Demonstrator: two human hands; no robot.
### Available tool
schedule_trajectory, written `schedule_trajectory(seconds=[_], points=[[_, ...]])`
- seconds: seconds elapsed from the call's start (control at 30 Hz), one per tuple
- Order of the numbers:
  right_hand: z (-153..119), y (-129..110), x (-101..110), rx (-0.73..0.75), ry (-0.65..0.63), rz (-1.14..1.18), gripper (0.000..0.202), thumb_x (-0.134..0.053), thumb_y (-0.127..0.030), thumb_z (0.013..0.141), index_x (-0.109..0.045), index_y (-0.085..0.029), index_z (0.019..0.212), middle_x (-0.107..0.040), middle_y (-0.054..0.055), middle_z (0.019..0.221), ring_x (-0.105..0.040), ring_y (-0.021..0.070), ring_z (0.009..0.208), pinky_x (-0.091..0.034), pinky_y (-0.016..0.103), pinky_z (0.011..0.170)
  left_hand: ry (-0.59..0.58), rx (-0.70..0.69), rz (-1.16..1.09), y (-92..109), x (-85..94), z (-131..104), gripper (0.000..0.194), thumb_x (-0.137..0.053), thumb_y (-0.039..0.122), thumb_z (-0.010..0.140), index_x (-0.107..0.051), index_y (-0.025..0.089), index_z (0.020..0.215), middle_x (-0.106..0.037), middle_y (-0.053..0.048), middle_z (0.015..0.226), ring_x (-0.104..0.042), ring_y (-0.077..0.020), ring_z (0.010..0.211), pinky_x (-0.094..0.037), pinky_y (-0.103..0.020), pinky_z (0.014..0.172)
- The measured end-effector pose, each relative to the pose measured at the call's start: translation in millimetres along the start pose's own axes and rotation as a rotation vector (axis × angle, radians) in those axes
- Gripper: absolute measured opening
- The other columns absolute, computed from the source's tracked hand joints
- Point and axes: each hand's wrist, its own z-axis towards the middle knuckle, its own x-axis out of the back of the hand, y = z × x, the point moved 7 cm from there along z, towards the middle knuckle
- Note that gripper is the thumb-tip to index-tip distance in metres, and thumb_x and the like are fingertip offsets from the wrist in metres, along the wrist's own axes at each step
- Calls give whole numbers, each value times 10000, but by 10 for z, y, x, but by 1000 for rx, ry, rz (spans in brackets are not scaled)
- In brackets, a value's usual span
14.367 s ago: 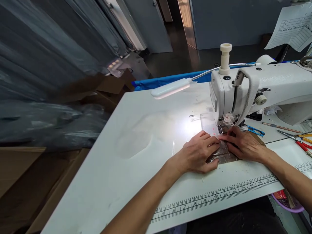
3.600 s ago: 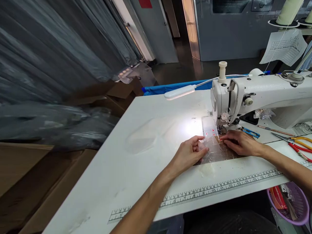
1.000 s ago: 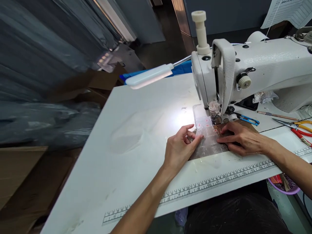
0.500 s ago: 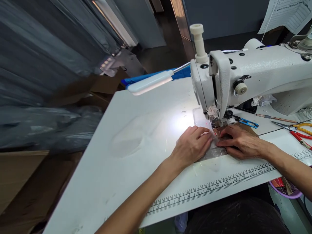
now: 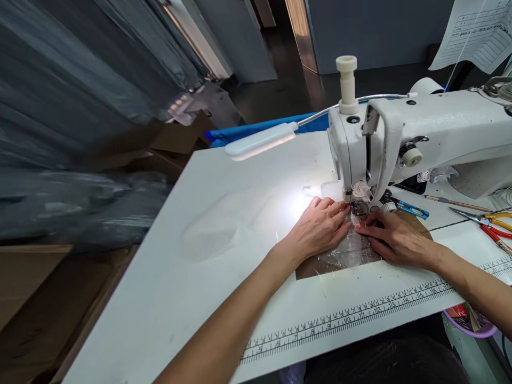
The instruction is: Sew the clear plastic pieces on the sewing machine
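Note:
A white sewing machine (image 5: 436,128) stands at the right, its needle area just beyond my fingers. Sheer, pale fabric (image 5: 352,246) lies under the needle area and over a brown plate (image 5: 316,268). My left hand (image 5: 322,226) rests flat on the fabric left of the presser foot, fingers stretched forward and slightly apart. Right of the foot, my right hand (image 5: 396,237) pinches the fabric's edge between thumb and forefinger. A small pale gathered piece (image 5: 361,190) hangs by the machine's head.
A lamp (image 5: 262,141) lights the white table (image 5: 160,272). Blue snips (image 5: 412,209), a brown stick (image 5: 456,202) and pliers (image 5: 492,218) lie right of the machine head. A printed ruler (image 5: 352,314) runs along the front edge. Cardboard boxes (image 5: 176,140) stand left.
The view has shifted, so the machine sits lower and further right. More of the brown plate shows below my left hand. Both hands remain at the fabric; my left fingers reach nearer the presser foot.

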Motion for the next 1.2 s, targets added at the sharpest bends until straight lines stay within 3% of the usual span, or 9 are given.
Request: schedule_trajectory(seconds=[0.2,0.47,0.73,1.2], points=[[-6,18,-12,-35,-46,-18,321,-447,-198,962,-642,-193,1217,-587,129,1100,-575,234,1020,-559,424,862,38,54,-131,-32,-10,-62,386,-374,331,990,-622,159,1230,-691,-116,1159,-566,-268,1013,-398,-425,842],[-17,30,-17,-13,-62,-10,330,-439,-204,964,-649,-192,1217,-587,137,1098,-571,241,1034,-555,437,880,71,82,-227,-57,-36,-98,382,-413,347,959,-628,197,1237,-691,-109,1196,-568,-278,1052,-393,-453,883],[-13,43,-30,-41,-88,13,330,-435,-213,965,-644,-239,1219,-571,114,1122,-565,228,1054,-548,435,910,73,94,-253,-56,-40,-101,379,-437,363,952,-627,204,1239,-699,-101,1177,-568,-276,1043,-393,-452,901],[-14,27,-34,-40,-76,8,327,-442,-181,952,-648,-214,1203,-569,124,1126,-560,240,1049,-545,455,915,76,87,-253,-49,-30,-92,372,-436,355,948,-641,217,1226,-712,-98,1115,-567,-272,1010,-399,-457,883]])
